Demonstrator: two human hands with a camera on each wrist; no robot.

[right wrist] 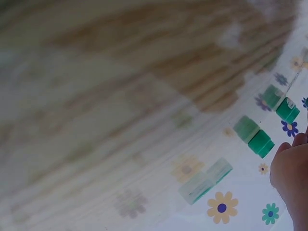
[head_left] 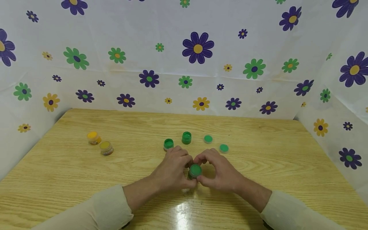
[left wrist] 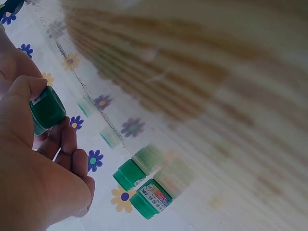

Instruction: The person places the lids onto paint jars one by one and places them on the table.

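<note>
Near the middle of the table, both hands meet around a small green paint jar [head_left: 195, 171] with a green lid on top. My left hand [head_left: 173, 169] grips it between thumb and fingers, and its green side shows in the left wrist view. From the other side, my right hand [head_left: 219, 172] pinches at the lid with curled index finger and thumb. Just beyond the left knuckles stands an open green paint jar [head_left: 168, 143], with a second open green jar [head_left: 186, 138] to its right. The right wrist view shows only part of the right hand [right wrist: 291, 168].
Two loose green lids [head_left: 208, 139] [head_left: 224, 148] lie beyond the right hand. At the left stand an orange-yellow paint jar [head_left: 94, 138] and a dull yellow one [head_left: 106, 148]. A flower-printed cloth [head_left: 172, 57] hangs behind the wooden table [head_left: 138, 127] and along its sides.
</note>
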